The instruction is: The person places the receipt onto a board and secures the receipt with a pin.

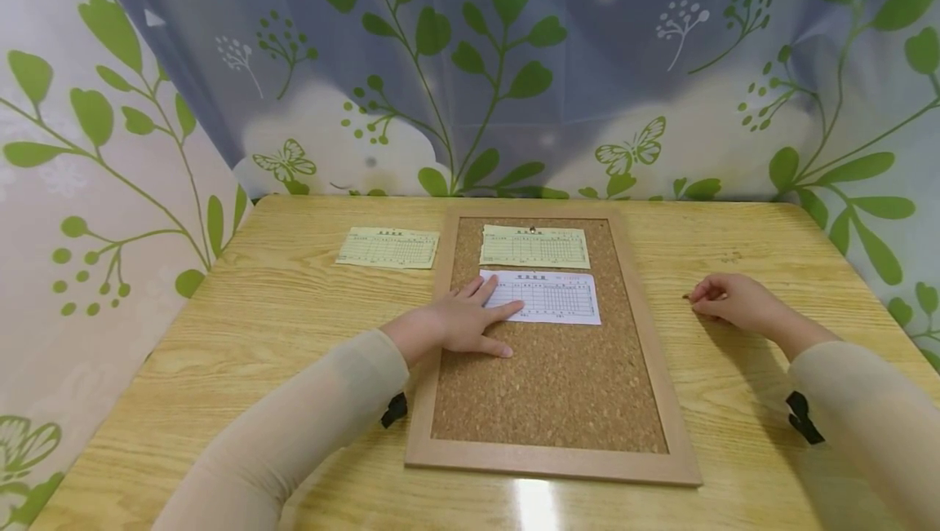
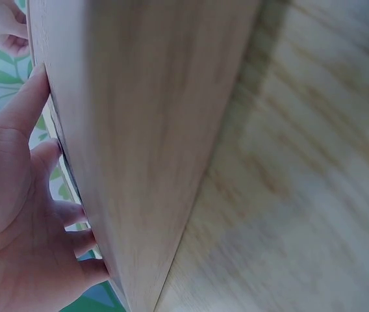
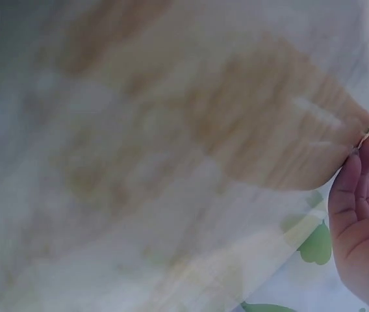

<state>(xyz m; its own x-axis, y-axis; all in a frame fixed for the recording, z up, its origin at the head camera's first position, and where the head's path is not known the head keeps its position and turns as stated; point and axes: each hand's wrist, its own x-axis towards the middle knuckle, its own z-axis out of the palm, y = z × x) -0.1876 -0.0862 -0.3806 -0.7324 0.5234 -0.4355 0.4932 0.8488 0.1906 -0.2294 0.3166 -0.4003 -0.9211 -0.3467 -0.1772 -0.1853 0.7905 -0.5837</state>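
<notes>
My left hand rests with spread fingers on the left part of a white printed form slip, which lies on a wood-framed corkboard. In the left wrist view the board's frame hides the slip. A yellow form slip lies higher on the cork, with a push pin at its top edge. To the right of the board, my right hand pinches a small gold-coloured push pin between thumb and fingertips, just above the table.
Another yellow slip lies on the wooden table, left of the board. Several tiny pins lie beyond my right hand. A leaf-patterned curtain stands behind the table's far edge.
</notes>
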